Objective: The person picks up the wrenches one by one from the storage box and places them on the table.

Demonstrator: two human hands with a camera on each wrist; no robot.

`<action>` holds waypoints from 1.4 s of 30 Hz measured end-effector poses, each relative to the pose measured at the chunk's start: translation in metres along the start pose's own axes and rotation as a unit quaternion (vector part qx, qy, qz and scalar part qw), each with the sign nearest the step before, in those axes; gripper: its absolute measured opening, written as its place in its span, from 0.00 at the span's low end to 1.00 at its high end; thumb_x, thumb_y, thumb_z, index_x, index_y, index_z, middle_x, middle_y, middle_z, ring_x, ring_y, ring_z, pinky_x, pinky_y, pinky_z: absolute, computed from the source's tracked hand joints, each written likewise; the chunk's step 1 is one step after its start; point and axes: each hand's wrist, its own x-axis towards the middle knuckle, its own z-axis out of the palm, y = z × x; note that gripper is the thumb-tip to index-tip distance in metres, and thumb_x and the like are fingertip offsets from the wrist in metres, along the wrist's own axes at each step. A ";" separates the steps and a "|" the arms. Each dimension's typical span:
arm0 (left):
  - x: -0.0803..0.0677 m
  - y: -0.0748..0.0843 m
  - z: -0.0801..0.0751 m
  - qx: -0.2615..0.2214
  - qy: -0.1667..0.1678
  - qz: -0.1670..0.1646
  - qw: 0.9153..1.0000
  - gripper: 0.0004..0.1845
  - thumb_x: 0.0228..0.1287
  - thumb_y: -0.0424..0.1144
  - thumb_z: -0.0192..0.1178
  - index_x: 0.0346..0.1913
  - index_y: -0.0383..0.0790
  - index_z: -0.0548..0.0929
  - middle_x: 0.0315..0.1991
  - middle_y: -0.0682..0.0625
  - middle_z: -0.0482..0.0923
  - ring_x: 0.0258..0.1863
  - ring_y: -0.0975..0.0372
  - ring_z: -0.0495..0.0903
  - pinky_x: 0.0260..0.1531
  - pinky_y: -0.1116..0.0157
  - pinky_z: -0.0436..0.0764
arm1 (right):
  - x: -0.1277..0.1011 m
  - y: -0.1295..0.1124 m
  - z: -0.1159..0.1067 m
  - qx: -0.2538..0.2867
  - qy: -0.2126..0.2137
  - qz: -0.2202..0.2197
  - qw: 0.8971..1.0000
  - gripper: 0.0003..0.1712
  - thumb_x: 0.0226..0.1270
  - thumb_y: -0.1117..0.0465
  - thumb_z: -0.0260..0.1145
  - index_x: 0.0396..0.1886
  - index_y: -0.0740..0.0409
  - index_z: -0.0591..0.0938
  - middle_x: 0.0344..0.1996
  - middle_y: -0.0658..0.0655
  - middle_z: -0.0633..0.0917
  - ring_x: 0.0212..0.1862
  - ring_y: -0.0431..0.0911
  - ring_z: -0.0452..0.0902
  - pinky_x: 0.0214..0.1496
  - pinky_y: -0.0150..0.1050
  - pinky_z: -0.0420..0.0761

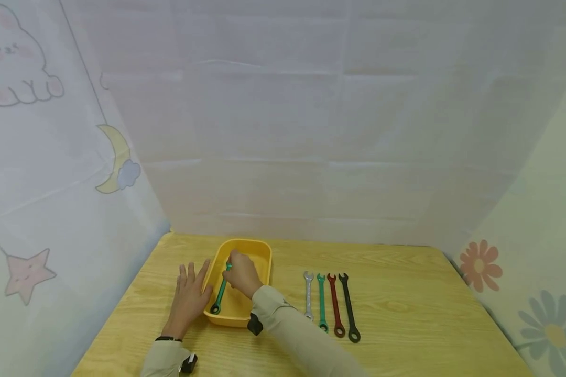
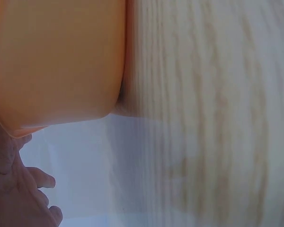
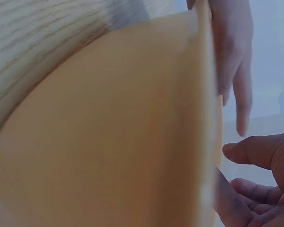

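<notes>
A yellow tray sits on the wooden table. Inside it lies a green wrench, and my right hand pinches its upper end over the tray. My left hand lies flat on the table with straight fingers, touching the tray's left wall. In the left wrist view the tray fills the upper left, with my left hand's fingers below it. The right wrist view is filled by the tray's wall, with curled fingers at the lower right; the wrench is hidden there.
To the right of the tray, several wrenches lie side by side: silver, green, red and black. White printed cloth walls enclose the table on the left, back and right.
</notes>
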 end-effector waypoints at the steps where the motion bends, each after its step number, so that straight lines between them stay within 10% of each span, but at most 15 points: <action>1: 0.000 0.000 0.000 -0.001 0.000 0.000 1.000 0.36 0.75 0.41 0.53 0.80 0.45 0.52 0.75 0.22 0.41 0.74 0.29 0.33 0.69 0.32 0.41 | 0.001 -0.001 0.001 -0.004 -0.001 0.003 1.000 0.12 0.63 0.69 0.70 0.43 0.66 0.77 0.21 0.54 0.81 0.13 0.39 0.75 0.15 0.29 0.75; 17: 0.005 0.005 -0.001 0.000 0.006 0.010 1.000 0.38 0.73 0.41 0.57 0.80 0.43 0.53 0.75 0.22 0.42 0.74 0.29 0.33 0.68 0.31 0.43 | 0.010 0.000 -0.001 -0.006 -0.041 0.045 0.998 0.11 0.59 0.71 0.73 0.35 0.66 0.77 0.18 0.56 0.77 0.13 0.47 0.81 0.15 0.33 0.79; 26: 0.004 0.006 -0.005 -0.014 -0.011 0.001 1.000 0.35 0.73 0.41 0.57 0.78 0.39 0.59 0.76 0.22 0.39 0.74 0.30 0.31 0.69 0.31 0.41 | 0.021 -0.014 -0.009 0.008 -0.060 0.048 0.997 0.26 0.60 0.70 0.72 0.08 0.58 0.69 0.04 0.57 0.72 0.18 0.53 0.85 0.24 0.43 0.86; 31: 0.003 0.004 -0.002 -0.016 -0.015 0.002 1.000 0.34 0.71 0.40 0.58 0.77 0.39 0.62 0.76 0.22 0.39 0.74 0.30 0.31 0.69 0.32 0.41 | 0.024 -0.016 -0.001 0.016 -0.065 0.057 0.996 0.18 0.58 0.72 0.72 0.12 0.63 0.76 0.14 0.66 0.82 0.22 0.57 0.86 0.26 0.43 0.86; 42: 0.004 0.006 0.000 -0.002 0.008 0.015 1.000 0.33 0.69 0.39 0.61 0.75 0.40 0.66 0.75 0.21 0.44 0.74 0.28 0.36 0.69 0.32 0.44 | 0.047 0.020 0.028 -0.088 -0.040 0.065 0.993 0.13 0.48 0.65 0.79 0.18 0.61 0.80 0.13 0.52 0.76 0.18 0.44 0.72 0.23 0.35 0.76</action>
